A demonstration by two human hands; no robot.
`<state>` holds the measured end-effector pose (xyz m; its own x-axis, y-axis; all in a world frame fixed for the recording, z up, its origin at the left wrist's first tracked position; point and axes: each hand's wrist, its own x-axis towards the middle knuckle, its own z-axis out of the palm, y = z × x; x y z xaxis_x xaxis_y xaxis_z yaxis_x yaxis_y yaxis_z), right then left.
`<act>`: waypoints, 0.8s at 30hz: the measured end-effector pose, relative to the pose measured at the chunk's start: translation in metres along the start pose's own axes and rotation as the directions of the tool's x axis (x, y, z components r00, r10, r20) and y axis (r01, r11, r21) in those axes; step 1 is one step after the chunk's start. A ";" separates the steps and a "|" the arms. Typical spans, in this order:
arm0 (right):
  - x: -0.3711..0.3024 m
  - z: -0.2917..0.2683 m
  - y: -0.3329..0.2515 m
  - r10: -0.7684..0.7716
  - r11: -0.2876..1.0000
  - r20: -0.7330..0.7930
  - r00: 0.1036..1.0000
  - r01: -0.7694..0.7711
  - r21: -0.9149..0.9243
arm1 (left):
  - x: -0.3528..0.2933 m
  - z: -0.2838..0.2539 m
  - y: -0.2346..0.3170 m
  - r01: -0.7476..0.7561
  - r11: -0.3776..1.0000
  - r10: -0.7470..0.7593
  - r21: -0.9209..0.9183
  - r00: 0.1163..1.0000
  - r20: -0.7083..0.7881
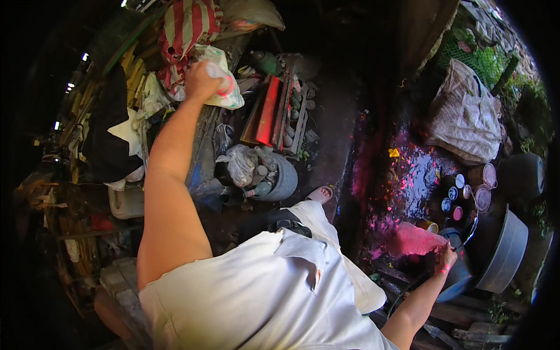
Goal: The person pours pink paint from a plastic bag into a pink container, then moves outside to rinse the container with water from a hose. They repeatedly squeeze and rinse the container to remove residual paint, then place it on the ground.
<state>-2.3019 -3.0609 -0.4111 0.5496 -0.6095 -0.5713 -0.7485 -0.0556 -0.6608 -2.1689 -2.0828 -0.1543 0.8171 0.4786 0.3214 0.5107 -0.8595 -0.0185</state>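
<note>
My left hand reaches out to the far left, its fingers closed round a pale container tinged with pink. Behind and below that container is a white plastic sack; whether the two touch I cannot tell. At the right, my right hand grips the edge of a pink-stained, flattened piece, which could be a bag or a cloth. Just beyond it stands a small yellowish can. A blue bucket is right beside this hand.
Several paint cans stand on the pink-splattered ground. Near them are a grey basin and a white woven sack. A grey bucket filled with bags and bottles stands left of my foot, below a red board.
</note>
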 end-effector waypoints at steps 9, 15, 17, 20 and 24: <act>-0.048 -0.015 -0.041 -0.044 0.996 -0.076 0.996 0.049 0.078 | 0.065 0.035 -0.157 0.233 0.963 -0.251 0.137 0.958 0.138; -0.074 -0.023 -0.070 -0.088 0.995 -0.138 0.987 0.092 0.024 | 0.071 0.023 -0.162 0.336 0.923 -0.372 0.190 0.905 0.206; -0.080 -0.026 -0.075 -0.083 0.996 -0.151 0.985 0.084 0.001 | 0.073 0.021 -0.171 0.321 0.923 -0.365 0.213 0.905 0.217; -0.083 -0.043 -0.066 -0.075 0.997 -0.166 0.983 0.073 -0.019 | 0.082 0.026 -0.184 0.338 0.921 -0.380 0.192 0.888 0.258; -0.089 -0.042 -0.069 -0.076 0.997 -0.170 0.982 0.077 -0.001 | 0.069 0.022 -0.200 0.326 0.929 -0.363 0.177 0.898 0.248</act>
<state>-2.3147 -3.0362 -0.2937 0.5338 -0.7292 -0.4282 -0.7043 -0.1031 -0.7024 -2.2086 -1.8744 -0.1496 0.6150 0.7862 0.0607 0.7881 -0.6103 -0.0800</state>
